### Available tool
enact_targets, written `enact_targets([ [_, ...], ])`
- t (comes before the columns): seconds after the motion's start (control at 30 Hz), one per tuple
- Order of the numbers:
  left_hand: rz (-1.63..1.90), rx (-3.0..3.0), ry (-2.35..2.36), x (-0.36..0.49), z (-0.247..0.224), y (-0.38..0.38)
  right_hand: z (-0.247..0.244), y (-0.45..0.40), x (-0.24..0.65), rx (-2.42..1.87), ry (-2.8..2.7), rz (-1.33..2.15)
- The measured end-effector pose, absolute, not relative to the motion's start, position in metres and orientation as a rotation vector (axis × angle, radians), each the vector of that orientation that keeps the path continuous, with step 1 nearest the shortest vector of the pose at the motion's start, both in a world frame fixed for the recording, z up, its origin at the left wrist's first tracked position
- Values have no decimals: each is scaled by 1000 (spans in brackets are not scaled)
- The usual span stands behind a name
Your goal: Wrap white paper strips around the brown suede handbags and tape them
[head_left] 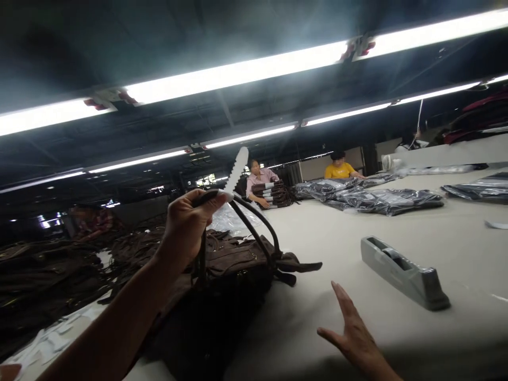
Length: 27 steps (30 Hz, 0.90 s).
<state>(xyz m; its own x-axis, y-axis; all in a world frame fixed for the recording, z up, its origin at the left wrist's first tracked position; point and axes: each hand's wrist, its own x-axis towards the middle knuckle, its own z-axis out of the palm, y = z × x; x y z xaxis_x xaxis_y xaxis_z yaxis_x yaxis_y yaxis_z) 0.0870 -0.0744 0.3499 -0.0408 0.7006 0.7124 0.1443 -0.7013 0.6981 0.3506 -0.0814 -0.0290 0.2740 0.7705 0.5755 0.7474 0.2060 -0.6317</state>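
Observation:
My left hand point(188, 219) is closed in a pinch on a dark strap and the base of a white strip with a jagged edge point(237, 170), which points upward. The strap point(257, 238) loops down to a dark brown bag point(234, 259) on the pale table, its knotted ends lying to the right. My right hand point(353, 330) is held over the table right of the bag, fingers spread, holding nothing. A grey tape dispenser point(402, 270) stands beyond and to the right of it.
Brown bags point(35, 280) are heaped at the left, with white strips point(55, 338) near them. Plastic-wrapped bundles point(389, 200) lie farther back on the table point(325, 233). One person point(262, 180) is by a folded stack point(273, 193); another person point(339, 169) wears yellow.

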Motion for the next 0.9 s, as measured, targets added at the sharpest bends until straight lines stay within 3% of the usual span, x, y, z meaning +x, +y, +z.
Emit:
enact_targets([
  [0.17, 1915, 1854, 746, 97, 392, -94, 13, -73, 335, -1363, -1254, 195],
  [0.37, 1900, 1967, 609, 101, 420, -109, 33, -37, 344, -1188, -1204, 472],
  [0.57, 2134, 2084, 355, 122, 466, -133, 53, -52, 328, -1066, -1137, 697],
  [0.9, 2479, 2226, 757, 132, 559, -57, 176, -147, 373, -1209, -889, 360],
])
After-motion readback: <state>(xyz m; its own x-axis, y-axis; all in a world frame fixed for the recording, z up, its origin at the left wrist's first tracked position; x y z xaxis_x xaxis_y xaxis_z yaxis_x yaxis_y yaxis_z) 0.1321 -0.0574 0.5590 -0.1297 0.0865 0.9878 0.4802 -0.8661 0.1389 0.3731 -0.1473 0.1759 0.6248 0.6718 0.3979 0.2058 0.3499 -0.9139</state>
